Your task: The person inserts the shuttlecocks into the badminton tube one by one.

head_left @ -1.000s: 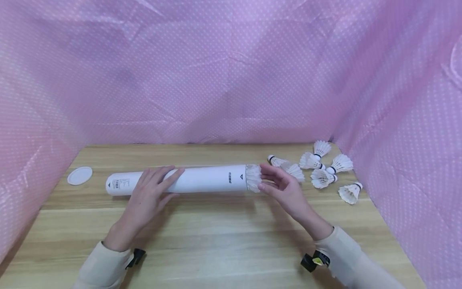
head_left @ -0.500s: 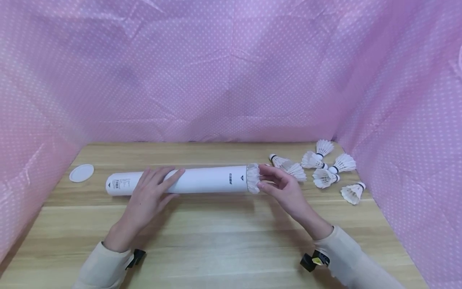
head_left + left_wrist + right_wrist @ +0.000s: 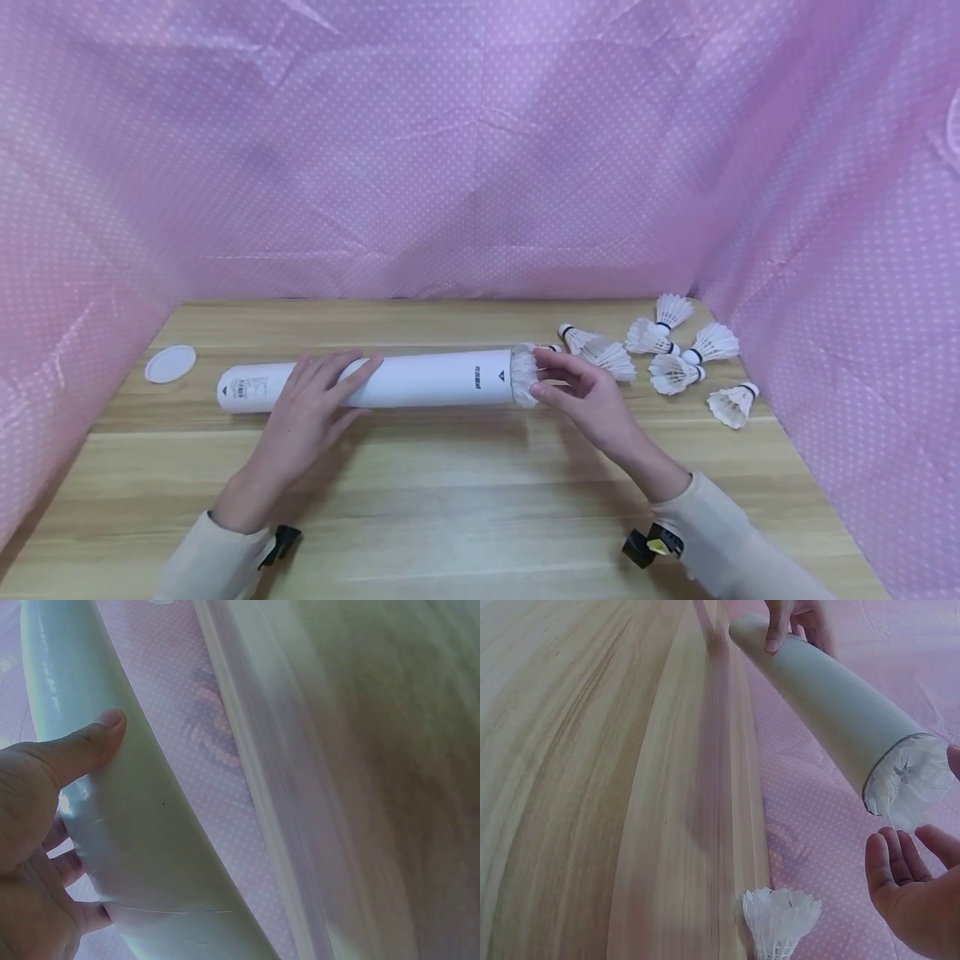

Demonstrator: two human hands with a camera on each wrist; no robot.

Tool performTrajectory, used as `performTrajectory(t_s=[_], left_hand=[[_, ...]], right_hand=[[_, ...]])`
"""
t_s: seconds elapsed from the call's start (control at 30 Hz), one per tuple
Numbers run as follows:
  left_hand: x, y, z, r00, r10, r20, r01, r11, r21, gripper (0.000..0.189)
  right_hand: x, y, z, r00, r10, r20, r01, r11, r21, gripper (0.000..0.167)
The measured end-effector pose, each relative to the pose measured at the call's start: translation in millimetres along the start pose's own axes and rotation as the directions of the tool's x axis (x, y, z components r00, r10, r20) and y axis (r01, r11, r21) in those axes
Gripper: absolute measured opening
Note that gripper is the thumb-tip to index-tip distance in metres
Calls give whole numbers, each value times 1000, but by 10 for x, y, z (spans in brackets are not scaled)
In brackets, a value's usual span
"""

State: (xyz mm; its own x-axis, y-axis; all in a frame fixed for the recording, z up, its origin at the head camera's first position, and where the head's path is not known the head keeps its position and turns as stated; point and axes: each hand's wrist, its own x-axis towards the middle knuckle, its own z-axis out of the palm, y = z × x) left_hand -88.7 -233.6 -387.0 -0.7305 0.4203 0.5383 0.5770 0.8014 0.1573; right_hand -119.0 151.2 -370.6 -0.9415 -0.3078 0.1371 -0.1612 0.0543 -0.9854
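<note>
A long white shuttlecock tube [image 3: 431,381] lies sideways in front of me, printed with small black marks. My left hand [image 3: 303,417] grips its left half, thumb on the near side and fingers over the top. Out of the tube's right mouth sticks the feather skirt of a shuttlecock [image 3: 523,377]. My right hand [image 3: 596,408] holds that skirt by its rim between thumb and fingers. The right wrist view looks into the spread feathers [image 3: 911,780], with my fingertips [image 3: 885,836] right at their edge. The shuttlecock's cork is hidden inside the tube.
Several loose shuttlecocks [image 3: 675,373] are scattered at the right back of the wooden table [image 3: 450,517], some just behind my right hand. A round white lid [image 3: 170,364] lies at the left. Pink dotted cloth [image 3: 480,167] walls in the back and sides.
My right hand has shifted slightly left, and a little less of the feather skirt shows outside the tube. The left hand keeps its grip in nearly the same place.
</note>
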Motion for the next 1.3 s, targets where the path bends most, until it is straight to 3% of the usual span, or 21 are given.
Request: performTrajectory(t_s=[0.77,1.3], left_hand=[[34,53,55,1000,-17,18,18,1000,-7,91],[63,60,66,999,-30,18,30,999,-12,91]], right_hand=[[-9,42,71,999,-2,32,2,1000,7,49],[-28,43,67,1000,9,21,-8,999,-52,47]])
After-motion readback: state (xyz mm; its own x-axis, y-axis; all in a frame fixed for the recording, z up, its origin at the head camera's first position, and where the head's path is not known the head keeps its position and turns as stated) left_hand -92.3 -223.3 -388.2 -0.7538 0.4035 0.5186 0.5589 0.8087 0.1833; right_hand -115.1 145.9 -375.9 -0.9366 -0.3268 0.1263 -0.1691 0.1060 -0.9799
